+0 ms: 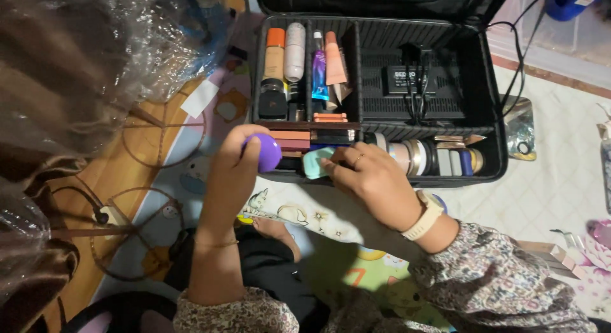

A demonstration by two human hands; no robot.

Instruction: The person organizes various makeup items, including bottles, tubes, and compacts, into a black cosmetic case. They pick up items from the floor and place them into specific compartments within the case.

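Gripping purple sponge (266,152): left hand (232,164); right hand (369,177) pinching what looks like a mint sponge (315,162), case (490,97) at 12 o'clock.

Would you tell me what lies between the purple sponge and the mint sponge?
In the head view, only a dark gap of the black case separates the purple sponge from the mint sponge.

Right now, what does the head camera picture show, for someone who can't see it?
Two hands reach into an open black makeup case: the left hand holds a purple sponge, the right hand touches a mint-green sponge. Bottles and tubes fill the case's compartments.
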